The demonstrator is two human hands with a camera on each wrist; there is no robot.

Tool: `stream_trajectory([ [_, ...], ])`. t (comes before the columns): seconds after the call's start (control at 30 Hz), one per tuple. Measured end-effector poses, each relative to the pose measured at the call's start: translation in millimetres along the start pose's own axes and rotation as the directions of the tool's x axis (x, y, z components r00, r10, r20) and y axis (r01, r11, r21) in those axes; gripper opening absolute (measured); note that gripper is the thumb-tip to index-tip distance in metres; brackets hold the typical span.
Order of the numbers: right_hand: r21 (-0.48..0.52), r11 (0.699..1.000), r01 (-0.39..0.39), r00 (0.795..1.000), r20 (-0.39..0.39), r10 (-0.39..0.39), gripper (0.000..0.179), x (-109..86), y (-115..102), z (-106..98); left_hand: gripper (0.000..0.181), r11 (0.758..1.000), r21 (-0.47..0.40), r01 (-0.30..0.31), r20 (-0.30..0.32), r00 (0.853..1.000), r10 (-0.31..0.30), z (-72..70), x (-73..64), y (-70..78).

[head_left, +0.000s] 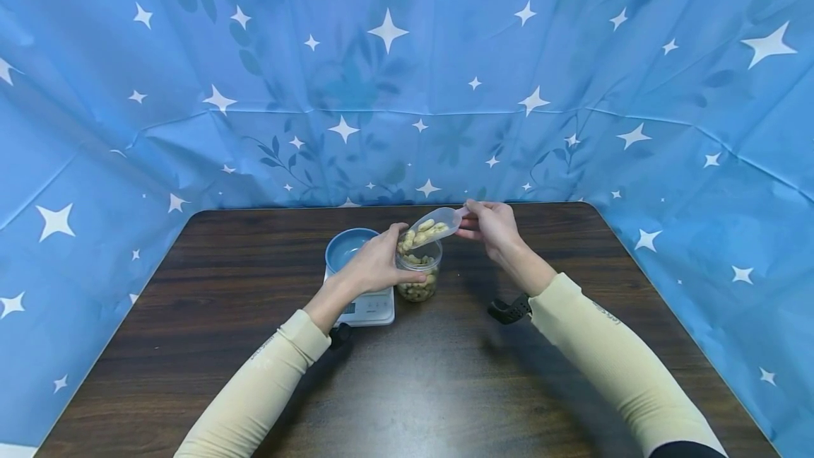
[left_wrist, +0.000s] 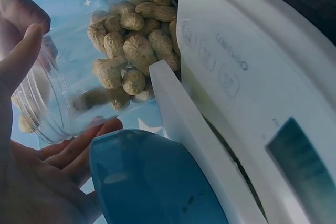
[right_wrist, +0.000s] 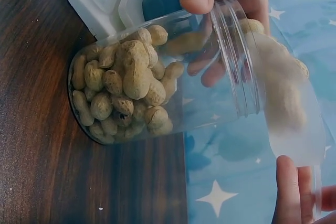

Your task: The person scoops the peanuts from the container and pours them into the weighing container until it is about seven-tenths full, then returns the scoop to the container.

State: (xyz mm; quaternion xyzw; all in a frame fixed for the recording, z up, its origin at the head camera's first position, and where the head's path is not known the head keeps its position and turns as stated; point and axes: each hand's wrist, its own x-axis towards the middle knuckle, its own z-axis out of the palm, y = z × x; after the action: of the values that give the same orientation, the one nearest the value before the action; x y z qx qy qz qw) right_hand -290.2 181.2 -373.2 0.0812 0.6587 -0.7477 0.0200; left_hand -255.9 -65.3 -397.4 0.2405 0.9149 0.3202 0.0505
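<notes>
My left hand [head_left: 378, 260] grips a clear plastic jar [right_wrist: 220, 103] near its threaded mouth, thumb on the near side and fingers round the far side. Peanuts [right_wrist: 131, 77] fill the lower part of the jar, which stands upright on the table. Between thumb and fingers, my right hand [head_left: 496, 225] pinches the handle of a translucent scoop [head_left: 451, 216]. Loaded with several peanuts in their shells [head_left: 425, 232], the scoop tilts down to the left over the jar's mouth. In the right wrist view, the scooped peanuts show blurred through its wall.
Left of the jar, a blue bowl [head_left: 343, 249] sits on a white kitchen scale [head_left: 375, 309] with a small display. They stand on a dark wooden table [head_left: 445, 373]. A blue cloth with white stars [head_left: 407, 90] hangs behind and along the sides.
</notes>
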Motion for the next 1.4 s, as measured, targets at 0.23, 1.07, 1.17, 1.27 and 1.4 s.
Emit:
stream_trajectory([
  [0.23,-0.003,1.000,-0.004,1.000,-0.013,0.004,0.033,2.3,2,-4,0.105,0.999,-0.009,-0.035,-0.029,0.999,0.035,-0.4,-3.8,-5.4],
  [1.07,0.011,0.999,0.034,0.999,0.003,-0.034,0.028,5.5,-13,28,0.118,0.990,-0.011,0.143,-0.126,0.982,-0.144,-42.6,-45.8,-69.6],
  [1.17,0.018,0.999,0.042,0.999,0.004,-0.042,0.030,7.3,-13,36,0.124,0.983,-0.041,0.178,-0.093,0.979,-0.182,-43.8,-49.1,-75.0],
  [1.27,0.017,0.999,0.050,0.999,0.012,-0.051,0.033,9.0,-13,44,0.128,0.977,-0.065,0.201,-0.064,0.977,-0.205,-43.4,-50.5,-79.3],
  [1.4,-0.010,0.998,0.066,0.998,0.022,-0.065,0.031,9.8,-12,54,0.128,0.975,-0.077,0.209,-0.050,0.976,-0.213,-40.3,-49.9,-83.3],
])
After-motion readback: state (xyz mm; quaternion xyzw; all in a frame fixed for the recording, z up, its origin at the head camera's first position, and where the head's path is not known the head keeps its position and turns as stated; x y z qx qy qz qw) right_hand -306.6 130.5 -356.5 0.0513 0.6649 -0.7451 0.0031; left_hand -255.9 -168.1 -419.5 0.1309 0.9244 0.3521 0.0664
